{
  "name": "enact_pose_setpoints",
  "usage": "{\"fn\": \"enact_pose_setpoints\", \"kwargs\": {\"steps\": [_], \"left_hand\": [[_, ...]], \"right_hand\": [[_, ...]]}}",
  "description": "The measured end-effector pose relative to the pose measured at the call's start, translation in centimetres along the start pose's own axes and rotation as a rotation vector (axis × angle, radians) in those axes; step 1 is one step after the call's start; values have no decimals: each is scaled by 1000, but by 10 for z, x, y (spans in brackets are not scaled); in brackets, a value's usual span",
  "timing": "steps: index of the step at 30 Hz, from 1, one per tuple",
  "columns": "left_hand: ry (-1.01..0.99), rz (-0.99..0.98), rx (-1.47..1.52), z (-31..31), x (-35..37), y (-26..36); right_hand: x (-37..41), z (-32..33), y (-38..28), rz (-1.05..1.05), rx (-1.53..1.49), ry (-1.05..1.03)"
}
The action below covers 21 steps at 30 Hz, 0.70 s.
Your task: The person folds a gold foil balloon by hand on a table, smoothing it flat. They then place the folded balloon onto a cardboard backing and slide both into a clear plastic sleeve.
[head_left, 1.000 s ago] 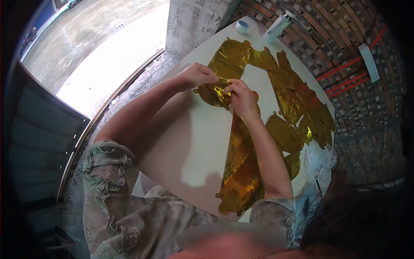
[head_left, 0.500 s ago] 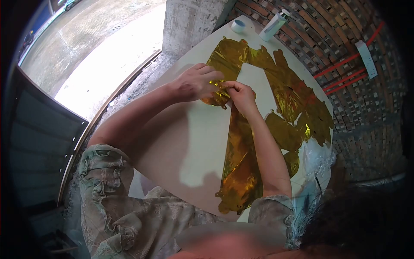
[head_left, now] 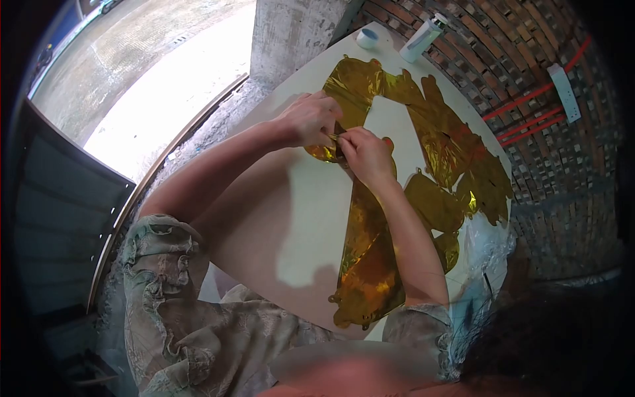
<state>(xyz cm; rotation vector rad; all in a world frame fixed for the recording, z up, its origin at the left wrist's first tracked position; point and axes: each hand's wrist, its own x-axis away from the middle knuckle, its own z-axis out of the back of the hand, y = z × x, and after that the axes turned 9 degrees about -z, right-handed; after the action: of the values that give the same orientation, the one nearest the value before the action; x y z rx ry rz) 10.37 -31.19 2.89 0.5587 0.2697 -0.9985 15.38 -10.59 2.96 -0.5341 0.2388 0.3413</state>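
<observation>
The left hand and right hand pinch a shiny gold foil piece over the smooth whitish tabletop, its handling seemingly unfinished, while flat gold foil shapes lie nearby, their finished or remaining share unclear

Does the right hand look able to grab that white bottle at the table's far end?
Probably, with some stretch: only low-lying gold foil and bare table separate the right hand and white bottle. But its fingers pinch foil beside the left hand, so they'd likely need to let go.
</observation>
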Motion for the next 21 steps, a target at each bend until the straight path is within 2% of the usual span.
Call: {"fn": "enact_pose_setpoints", "kwargs": {"steps": [1, 2, 4, 5, 7, 11, 13, 16, 20, 21], "left_hand": [[-20, 6, 8, 0, 2, 0], [-22, 4, 9, 1, 1, -1], [35, 69, 179, -5, 4, -8], [34, 68, 178, -8, 5, -10], [62, 9, 118, -11, 6, -14], [124, -46, 72, -10, 7, -6], [102, -15, 33, -13, 8, -8], [105, -8, 16, -15, 12, -9], [80, 9, -20, -19, 16, -6], [233, -45, -96, -19, 16, 1]], "right_hand": [[-1, -1, 1, -107, -52, -46], [-3, -1, 4, -109, -53, -44], [-5, 0, 5, -319, -258, -89], [-4, 1, 6, -318, -259, -88], [-7, 9, -1, -507, -359, -138], [-12, 5, 17, -486, -429, -112], [-14, 6, 21, -529, -557, -233], [-19, 2, 30, -626, -704, -274], [-20, -2, 35, -652, -800, -269], [-19, -3, 35, -634, -796, -237]]}}
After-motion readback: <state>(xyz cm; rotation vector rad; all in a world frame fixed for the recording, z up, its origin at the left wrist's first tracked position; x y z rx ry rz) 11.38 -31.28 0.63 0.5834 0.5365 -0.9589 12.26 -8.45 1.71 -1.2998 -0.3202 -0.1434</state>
